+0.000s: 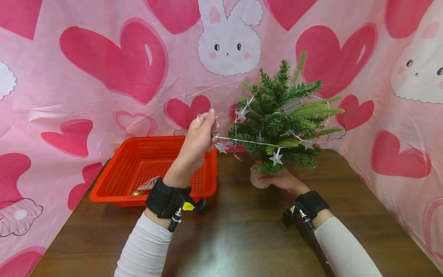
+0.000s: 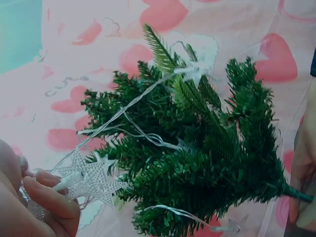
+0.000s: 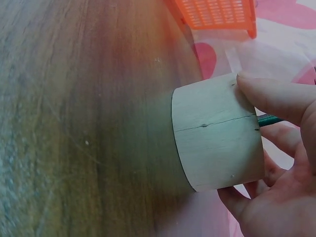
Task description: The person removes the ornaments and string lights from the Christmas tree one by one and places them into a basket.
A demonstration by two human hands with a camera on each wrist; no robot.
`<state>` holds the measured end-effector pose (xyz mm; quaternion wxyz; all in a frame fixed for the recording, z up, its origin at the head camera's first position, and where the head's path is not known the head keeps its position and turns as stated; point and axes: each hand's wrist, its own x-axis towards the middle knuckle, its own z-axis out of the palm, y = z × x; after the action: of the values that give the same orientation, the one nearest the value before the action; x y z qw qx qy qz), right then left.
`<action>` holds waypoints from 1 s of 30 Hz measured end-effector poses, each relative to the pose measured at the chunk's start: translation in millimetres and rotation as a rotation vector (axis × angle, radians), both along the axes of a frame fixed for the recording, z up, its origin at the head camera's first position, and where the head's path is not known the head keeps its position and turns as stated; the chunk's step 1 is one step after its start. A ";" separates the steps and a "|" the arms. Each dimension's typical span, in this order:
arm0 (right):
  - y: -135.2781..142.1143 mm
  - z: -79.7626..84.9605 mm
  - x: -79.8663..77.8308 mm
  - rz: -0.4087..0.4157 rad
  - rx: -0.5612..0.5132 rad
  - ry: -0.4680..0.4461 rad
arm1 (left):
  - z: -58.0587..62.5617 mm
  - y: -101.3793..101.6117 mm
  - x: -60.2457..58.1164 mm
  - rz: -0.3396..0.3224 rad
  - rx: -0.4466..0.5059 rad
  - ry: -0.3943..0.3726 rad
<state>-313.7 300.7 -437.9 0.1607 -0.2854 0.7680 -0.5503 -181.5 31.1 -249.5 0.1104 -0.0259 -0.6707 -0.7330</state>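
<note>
A small artificial Christmas tree (image 1: 280,119) stands right of centre, its pale wooden base (image 3: 215,136) at the tabletop. My right hand (image 1: 285,181) grips that base, thumb on one side and fingers around the other. Up to the left of the tree, my left hand (image 1: 199,132) holds a bunched part of a star string light, with clear stars (image 2: 91,177) hanging beside its curled fingers. From there the wire runs taut to the branches, where more stars, such as one low star (image 1: 276,157), hang among the green needles.
An orange plastic basket (image 1: 114,175) sits on the left of the brown wooden table (image 1: 228,238), partly behind my left forearm. Small gold ornaments (image 1: 136,193) lie inside it. Behind the table hangs a pink cloth (image 1: 180,77) with hearts and rabbits.
</note>
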 end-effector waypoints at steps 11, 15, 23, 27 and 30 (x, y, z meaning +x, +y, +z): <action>-0.6 2.6 -1.0 0.049 -0.054 0.032 | -3.2 -0.9 -0.6 0.114 0.148 0.246; -0.3 3.1 0.1 0.061 -0.054 0.017 | -5.8 -3.3 0.2 0.133 0.011 0.210; 1.7 0.3 -2.8 0.058 -0.034 0.029 | -8.6 -5.5 1.9 0.046 -0.400 0.012; 0.7 -0.7 -2.6 0.057 -0.034 0.043 | -11.0 -5.1 0.5 -0.007 -0.390 -0.026; -0.7 -0.4 -2.1 0.060 -0.043 0.068 | -12.4 -2.9 -0.3 0.022 -0.345 -0.010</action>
<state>-315.8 300.0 -438.2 0.1446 -0.3300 0.7521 -0.5519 -181.8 28.2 -261.9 0.1090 -0.0337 -0.7873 -0.6059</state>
